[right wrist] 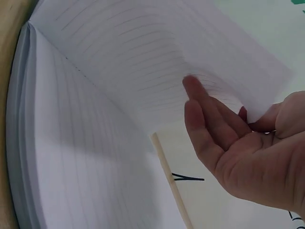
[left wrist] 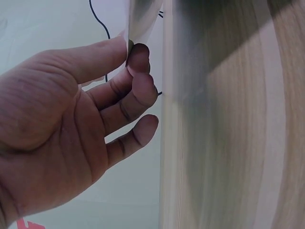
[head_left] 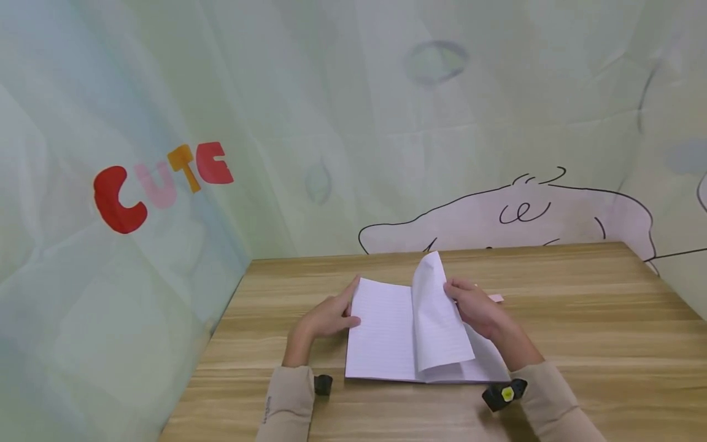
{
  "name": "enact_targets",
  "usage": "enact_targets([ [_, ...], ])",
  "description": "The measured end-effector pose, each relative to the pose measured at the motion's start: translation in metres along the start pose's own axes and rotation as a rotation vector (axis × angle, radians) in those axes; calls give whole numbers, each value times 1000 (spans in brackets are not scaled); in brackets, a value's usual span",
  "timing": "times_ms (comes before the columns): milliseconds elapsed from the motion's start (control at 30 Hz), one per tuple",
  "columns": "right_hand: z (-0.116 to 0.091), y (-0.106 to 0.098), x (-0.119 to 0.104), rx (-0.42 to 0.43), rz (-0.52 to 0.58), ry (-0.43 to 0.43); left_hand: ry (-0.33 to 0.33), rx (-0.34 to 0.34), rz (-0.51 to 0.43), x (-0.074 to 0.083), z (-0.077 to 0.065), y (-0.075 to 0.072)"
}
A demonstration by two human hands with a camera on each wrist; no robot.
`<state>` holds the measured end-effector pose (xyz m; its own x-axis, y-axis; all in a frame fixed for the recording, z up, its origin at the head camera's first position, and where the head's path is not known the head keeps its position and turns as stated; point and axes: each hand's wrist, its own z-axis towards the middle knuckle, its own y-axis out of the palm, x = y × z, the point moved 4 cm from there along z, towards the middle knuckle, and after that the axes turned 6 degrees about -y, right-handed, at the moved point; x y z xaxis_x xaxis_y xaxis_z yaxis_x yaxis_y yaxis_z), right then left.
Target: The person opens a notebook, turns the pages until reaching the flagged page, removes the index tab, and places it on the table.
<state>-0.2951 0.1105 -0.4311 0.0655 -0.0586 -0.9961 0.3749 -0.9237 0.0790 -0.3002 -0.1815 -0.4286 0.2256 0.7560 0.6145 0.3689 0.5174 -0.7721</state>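
An open notebook [head_left: 382, 331] with lined white pages lies on the wooden table in the head view. My left hand [head_left: 330, 314] grips its left edge, thumb on top of the page and fingers underneath. In the left wrist view, that hand [left wrist: 81, 105] pinches the edge between thumb and index finger, the other fingers loosely bent. My right hand [head_left: 475, 307] pinches the outer edge of a raised page [head_left: 439, 313], which stands curved over the right half. The right wrist view shows this lined page [right wrist: 143, 62] between thumb and fingers of the hand [right wrist: 248, 143].
Behind the right hand a small pink piece [head_left: 496, 298] lies on the wooden table [head_left: 607, 331]. A printed cloth backdrop [head_left: 331, 123] rises along the table's back and left edges. Each wrist carries a black strapped device [head_left: 504, 395].
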Motion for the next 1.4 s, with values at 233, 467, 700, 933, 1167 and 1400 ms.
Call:
enact_targets([
  [233, 4, 8, 9, -33, 146, 4, -6, -1, 10, -1, -1, -1],
  [467, 6, 15, 18, 19, 232, 38, 5, 4, 0, 2, -3, -3],
  [700, 12, 29, 25, -28, 238, 20, 12, 0, 7, 1, -4, -3],
  [933, 17, 38, 35, 14, 60, 45, 14, 0, 4, -1, -3, -4],
  [1167, 19, 47, 42, 150, -109, 9, 14, 0, 15, 0, -4, -3],
  [1400, 19, 70, 43, 170, -192, -128, 47, 8, 39, 2, -4, -4],
])
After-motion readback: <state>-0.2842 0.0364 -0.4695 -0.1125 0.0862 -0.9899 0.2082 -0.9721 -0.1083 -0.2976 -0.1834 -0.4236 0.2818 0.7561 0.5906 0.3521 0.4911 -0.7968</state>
